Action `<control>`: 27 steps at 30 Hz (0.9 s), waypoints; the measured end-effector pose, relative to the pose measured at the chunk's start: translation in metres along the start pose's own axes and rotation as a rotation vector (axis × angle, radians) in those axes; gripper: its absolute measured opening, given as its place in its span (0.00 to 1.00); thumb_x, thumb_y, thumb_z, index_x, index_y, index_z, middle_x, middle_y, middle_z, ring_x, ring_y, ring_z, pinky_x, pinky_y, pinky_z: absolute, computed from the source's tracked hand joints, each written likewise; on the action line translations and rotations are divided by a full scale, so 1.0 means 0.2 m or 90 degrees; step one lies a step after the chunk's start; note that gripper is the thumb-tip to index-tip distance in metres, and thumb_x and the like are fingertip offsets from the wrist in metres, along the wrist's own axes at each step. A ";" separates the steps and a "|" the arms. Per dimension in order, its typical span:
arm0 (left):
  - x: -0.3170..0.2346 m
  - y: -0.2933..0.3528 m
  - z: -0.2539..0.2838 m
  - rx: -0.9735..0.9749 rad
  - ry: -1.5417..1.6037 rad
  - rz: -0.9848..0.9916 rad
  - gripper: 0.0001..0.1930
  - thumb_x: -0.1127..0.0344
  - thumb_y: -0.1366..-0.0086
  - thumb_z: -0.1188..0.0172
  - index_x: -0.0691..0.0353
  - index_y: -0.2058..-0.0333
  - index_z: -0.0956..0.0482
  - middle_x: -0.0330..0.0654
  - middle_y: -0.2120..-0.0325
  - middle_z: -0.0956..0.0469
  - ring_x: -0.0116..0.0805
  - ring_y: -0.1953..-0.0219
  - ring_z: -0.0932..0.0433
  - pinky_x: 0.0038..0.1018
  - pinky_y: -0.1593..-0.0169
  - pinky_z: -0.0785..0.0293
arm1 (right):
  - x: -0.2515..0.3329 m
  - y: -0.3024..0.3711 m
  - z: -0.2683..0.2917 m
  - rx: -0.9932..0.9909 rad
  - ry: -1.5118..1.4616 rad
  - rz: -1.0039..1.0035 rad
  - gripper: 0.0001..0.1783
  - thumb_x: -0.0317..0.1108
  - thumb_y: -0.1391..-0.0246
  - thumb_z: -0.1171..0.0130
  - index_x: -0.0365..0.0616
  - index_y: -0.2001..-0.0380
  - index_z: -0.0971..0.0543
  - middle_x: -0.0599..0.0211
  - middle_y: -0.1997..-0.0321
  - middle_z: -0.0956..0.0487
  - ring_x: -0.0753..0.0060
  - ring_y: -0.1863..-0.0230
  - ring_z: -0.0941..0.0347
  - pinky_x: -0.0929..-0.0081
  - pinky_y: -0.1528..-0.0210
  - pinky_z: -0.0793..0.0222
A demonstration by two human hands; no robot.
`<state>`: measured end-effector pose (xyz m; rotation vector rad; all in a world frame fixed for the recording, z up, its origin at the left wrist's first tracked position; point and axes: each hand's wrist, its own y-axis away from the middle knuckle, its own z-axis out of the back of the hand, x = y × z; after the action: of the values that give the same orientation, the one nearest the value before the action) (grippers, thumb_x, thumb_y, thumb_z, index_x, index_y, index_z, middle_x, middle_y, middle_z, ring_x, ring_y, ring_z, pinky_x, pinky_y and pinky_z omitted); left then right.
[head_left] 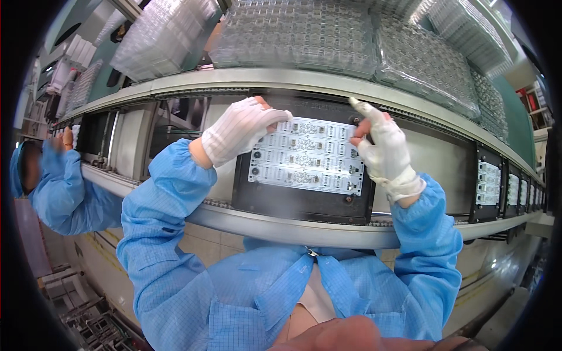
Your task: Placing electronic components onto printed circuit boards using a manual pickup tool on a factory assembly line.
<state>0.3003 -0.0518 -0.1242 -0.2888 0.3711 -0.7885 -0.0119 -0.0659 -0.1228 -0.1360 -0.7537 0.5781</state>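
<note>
A white circuit board panel [305,153] with rows of small parts lies on a black carrier plate [281,202] in front of me. My left hand [243,130], in a striped white glove with bare fingertips, is over the panel's upper left corner. Its fingers are bent together in a pinch, and whatever they may hold is too small to make out. Beside the panel's upper right edge is my right hand [383,146], also gloved in white. Its index finger stretches up and away from the thumb, and nothing shows between them.
The carrier sits on a conveyor with a metal front rail [281,229]. More carriers with white boards [488,183] stand along it at right. Stacks of clear plastic trays [293,38] fill the shelf behind. At far left, another person's blue sleeve [70,187] reaches the line.
</note>
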 end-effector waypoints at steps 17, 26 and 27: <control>0.10 0.15 0.02 -0.102 0.186 0.054 0.21 0.75 0.43 0.33 0.60 0.49 0.20 0.47 0.59 0.19 0.45 0.59 0.20 0.35 0.54 0.22 | 0.05 -0.14 -0.11 0.144 0.259 0.183 0.33 0.15 0.57 0.47 0.45 0.43 0.26 0.67 0.72 0.23 0.61 0.67 0.24 0.65 0.55 0.30; 0.12 0.17 0.03 -0.131 0.160 0.051 0.18 0.74 0.44 0.35 0.59 0.52 0.20 0.44 0.63 0.19 0.44 0.60 0.21 0.36 0.54 0.24 | 0.10 -0.19 -0.08 0.185 0.160 0.034 0.36 0.15 0.60 0.49 0.47 0.42 0.26 0.61 0.72 0.22 0.56 0.66 0.23 0.62 0.58 0.27; 0.13 0.17 0.04 -0.139 0.147 0.043 0.17 0.72 0.43 0.35 0.59 0.53 0.20 0.43 0.65 0.19 0.42 0.61 0.21 0.36 0.54 0.25 | 0.11 -0.18 -0.08 0.182 0.157 0.039 0.36 0.15 0.60 0.49 0.47 0.42 0.26 0.61 0.72 0.22 0.56 0.66 0.23 0.62 0.58 0.27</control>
<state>0.3420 -0.0462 -0.1358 -0.3889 0.6829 -0.7177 0.0281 -0.0841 -0.1103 0.0348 -0.4228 0.7062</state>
